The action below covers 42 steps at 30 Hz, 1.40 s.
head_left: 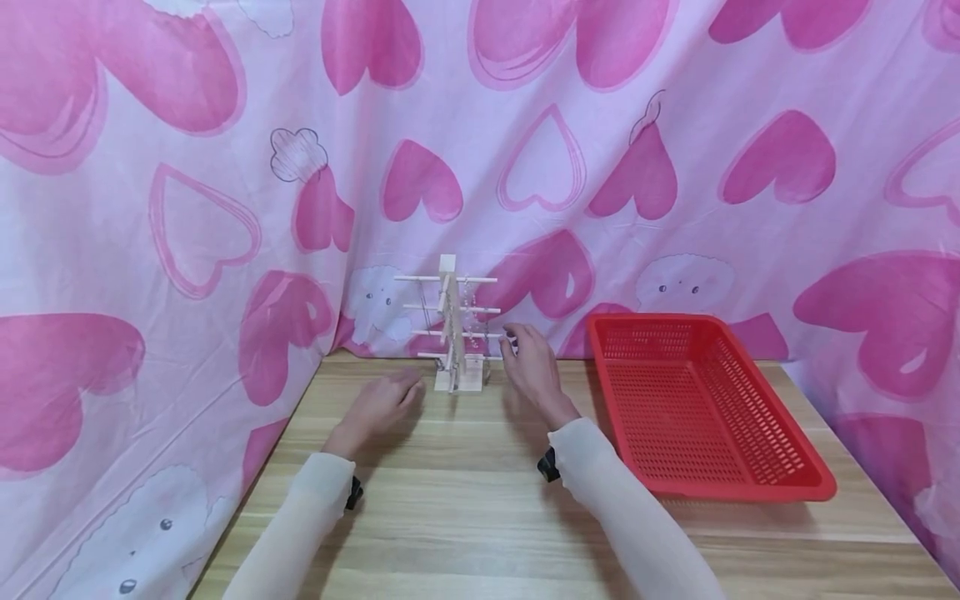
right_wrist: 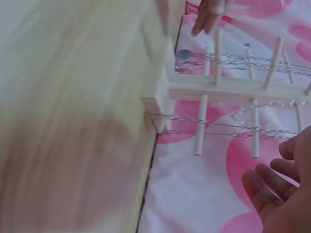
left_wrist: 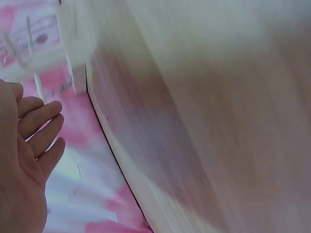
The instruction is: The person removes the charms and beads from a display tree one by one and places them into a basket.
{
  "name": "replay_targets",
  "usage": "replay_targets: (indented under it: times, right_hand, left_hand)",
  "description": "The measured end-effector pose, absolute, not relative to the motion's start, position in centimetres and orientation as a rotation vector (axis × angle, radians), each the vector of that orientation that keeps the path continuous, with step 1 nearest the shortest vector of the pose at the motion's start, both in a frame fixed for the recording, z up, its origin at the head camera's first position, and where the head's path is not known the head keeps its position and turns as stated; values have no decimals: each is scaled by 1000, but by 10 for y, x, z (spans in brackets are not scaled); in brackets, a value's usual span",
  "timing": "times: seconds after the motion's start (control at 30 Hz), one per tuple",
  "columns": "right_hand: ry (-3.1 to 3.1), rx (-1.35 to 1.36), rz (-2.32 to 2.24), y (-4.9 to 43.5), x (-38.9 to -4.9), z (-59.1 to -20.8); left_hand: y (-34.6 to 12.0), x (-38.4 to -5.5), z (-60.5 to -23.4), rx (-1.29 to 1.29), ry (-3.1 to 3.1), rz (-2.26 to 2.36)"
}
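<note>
A pale wooden peg stand point(head_left: 459, 367) stands on the table, with several thin chain necklaces point(right_wrist: 228, 130) hanging from its pegs. My right hand point(head_left: 531, 362) is at the right side of the stand, beside the peg ends. In the right wrist view its fingers point(right_wrist: 265, 191) are bent loosely, apart from the pegs, with nothing seen between them. My left hand point(head_left: 378, 406) hovers left of the base over the tabletop. The left wrist view shows its fingers point(left_wrist: 41, 121) relaxed and holding nothing.
A red perforated plastic basket point(head_left: 765, 392) sits on the right of the wooden table point(head_left: 465, 517). Behind and along the sides hangs a pink heart-patterned cloth point(head_left: 525, 75). Both wrists carry dark straps.
</note>
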State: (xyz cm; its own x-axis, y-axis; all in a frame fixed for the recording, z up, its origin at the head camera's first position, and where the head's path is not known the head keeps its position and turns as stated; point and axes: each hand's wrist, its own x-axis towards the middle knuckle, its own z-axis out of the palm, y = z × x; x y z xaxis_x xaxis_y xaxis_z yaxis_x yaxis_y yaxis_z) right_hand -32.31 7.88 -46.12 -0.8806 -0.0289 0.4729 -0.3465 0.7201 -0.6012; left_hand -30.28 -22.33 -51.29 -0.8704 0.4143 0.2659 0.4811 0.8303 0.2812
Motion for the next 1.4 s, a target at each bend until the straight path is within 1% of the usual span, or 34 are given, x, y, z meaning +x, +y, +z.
replay_targets:
  times: [0.2, 0.67, 0.93, 1.4]
  right_hand:
    - [-2501, 302, 1124, 74, -329, -447]
    - [-2494, 346, 1254, 65, -333, -439]
    - [-2490, 344, 1315, 59, -333, -439]
    - [-2486, 352, 1391, 59, -333, -437]
  left_hand:
    - [-206, -300, -519, -851, -2866, -472]
    - [-192, -301, -525, -977, -3011, -324]
    - [-187, -299, -527, -971, -3060, -392]
    - [-186, -299, -526, -986, -3099, -384]
